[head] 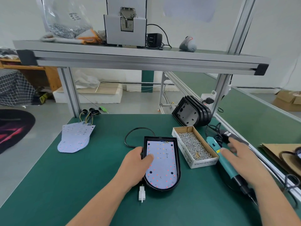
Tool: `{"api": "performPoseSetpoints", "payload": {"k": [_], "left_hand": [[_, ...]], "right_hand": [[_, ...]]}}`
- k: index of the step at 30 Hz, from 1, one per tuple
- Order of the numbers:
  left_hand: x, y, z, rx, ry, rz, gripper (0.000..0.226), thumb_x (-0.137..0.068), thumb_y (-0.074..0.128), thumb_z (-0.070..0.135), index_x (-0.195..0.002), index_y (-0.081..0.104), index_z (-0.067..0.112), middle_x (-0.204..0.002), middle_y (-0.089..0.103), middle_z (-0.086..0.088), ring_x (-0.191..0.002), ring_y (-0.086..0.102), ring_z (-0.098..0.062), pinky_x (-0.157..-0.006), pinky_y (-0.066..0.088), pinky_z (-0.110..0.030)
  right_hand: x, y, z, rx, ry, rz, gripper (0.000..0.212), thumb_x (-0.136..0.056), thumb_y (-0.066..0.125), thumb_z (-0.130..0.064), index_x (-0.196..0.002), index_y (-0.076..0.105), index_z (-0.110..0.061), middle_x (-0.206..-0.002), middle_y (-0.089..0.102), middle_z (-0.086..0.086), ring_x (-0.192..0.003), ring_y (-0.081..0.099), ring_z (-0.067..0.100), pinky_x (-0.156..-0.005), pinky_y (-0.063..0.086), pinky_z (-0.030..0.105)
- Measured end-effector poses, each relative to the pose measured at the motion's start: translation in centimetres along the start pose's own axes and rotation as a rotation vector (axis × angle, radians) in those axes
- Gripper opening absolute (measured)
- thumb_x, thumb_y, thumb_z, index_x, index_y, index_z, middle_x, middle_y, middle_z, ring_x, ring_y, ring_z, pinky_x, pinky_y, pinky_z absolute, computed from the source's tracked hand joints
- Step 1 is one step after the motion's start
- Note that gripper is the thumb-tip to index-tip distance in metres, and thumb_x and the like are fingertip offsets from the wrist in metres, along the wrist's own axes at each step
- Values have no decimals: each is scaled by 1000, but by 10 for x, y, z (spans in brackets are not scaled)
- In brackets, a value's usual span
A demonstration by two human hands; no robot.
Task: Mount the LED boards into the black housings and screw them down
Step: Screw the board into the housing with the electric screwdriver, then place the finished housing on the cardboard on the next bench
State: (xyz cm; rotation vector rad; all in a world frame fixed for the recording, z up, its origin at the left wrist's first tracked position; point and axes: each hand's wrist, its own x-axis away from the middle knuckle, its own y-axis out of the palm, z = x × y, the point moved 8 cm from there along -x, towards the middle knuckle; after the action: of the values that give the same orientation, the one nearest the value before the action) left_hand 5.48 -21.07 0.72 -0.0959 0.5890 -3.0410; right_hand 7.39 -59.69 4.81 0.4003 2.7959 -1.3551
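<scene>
A black housing (178, 173) lies on the green table in front of me, with a white LED board (162, 165) seated inside it. My left hand (137, 165) grips the housing's left rim, thumb pressing on the board. My right hand (239, 152) hovers with spread fingers just over a teal electric screwdriver (228, 167) lying to the right; the thumb is at its body. A cardboard box of screws (193, 144) sits between housing and screwdriver. Spare LED boards (75, 137) are stacked far left. Empty black housings (192, 111) lean stacked at the back right.
A white connector (141, 194) on a black cable lies at the housing's near left corner. An aluminium shelf (138, 57) spans overhead with a screw feeder machine and a bag of screws. A conveyor rail runs along the right edge, with cables and cardboard beyond.
</scene>
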Motion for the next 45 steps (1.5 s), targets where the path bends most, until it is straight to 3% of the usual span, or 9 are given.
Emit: {"api": "performPoseSetpoints", "payload": {"k": [4,10,13,17,21,27,37,41,45], "left_hand": [[-1,1,-1,3,5,10,21,-95,61,38,-84,60,20,-60,56,13,-53,47,-9,-54,42,-25],[-1,-2,0,22,67,49,13,-97,62,43,-85,65,37,-66,62,20,-57,51,-2,-60,44,-25],[-2,-2,6,96,117,80,8,-100,67,39,-93,68,40,-80,72,24,-65,62,2,-62,47,-21],[3,-1,13,254,99,58,22,-105,60,47,-89,69,35,-77,72,15,-62,66,-4,-50,50,-20],[-1,-1,2,635,-190,-15,57,-106,36,69,-122,70,26,-111,80,-11,-98,79,-32,-70,65,-45],[-2,4,0,750,-230,-160,78,-104,24,74,-132,67,15,-120,77,-19,-113,75,-34,-91,60,-52],[-6,-10,8,577,-8,-64,40,-87,73,53,-113,80,24,-114,76,-3,-103,70,-18,-95,62,-47],[-2,-8,14,503,26,-83,40,-88,64,69,-114,77,43,-120,78,7,-125,65,-18,-117,45,-54],[1,-7,21,535,95,-74,58,-83,47,86,-118,74,48,-115,79,2,-121,66,-22,-120,38,-53]], "right_hand": [[21,-8,-63,-93,-245,222,41,-98,56,-48,-136,60,-35,-120,64,-21,-105,60,-2,-92,52,34],[50,69,-131,-164,-331,-113,45,-84,52,-71,-118,56,-42,-102,68,-30,-89,65,-1,-78,51,25],[51,94,-138,-140,-314,-219,37,-92,66,-54,-123,52,-38,-85,69,-14,-80,63,3,-74,49,24],[56,103,-141,-277,-324,-267,40,-88,74,-25,-120,60,-45,-104,70,-33,-96,64,-9,-73,43,8],[54,88,-141,-421,-329,-104,58,-90,70,-10,-134,55,-45,-117,66,-36,-110,62,-8,-89,45,13],[67,70,-151,-218,-622,129,44,-85,72,-1,-119,65,-30,-112,65,-17,-108,60,9,-94,50,34],[101,88,-169,158,-1107,118,48,-71,72,8,-112,62,-15,-112,58,0,-98,55,26,-85,48,38],[108,102,-167,288,-1168,-9,48,-73,74,-2,-116,59,-17,-115,56,0,-101,56,26,-83,50,41],[109,109,-161,338,-1115,-159,57,-85,74,-48,-131,56,-20,-128,53,-4,-114,53,20,-95,50,40]]}}
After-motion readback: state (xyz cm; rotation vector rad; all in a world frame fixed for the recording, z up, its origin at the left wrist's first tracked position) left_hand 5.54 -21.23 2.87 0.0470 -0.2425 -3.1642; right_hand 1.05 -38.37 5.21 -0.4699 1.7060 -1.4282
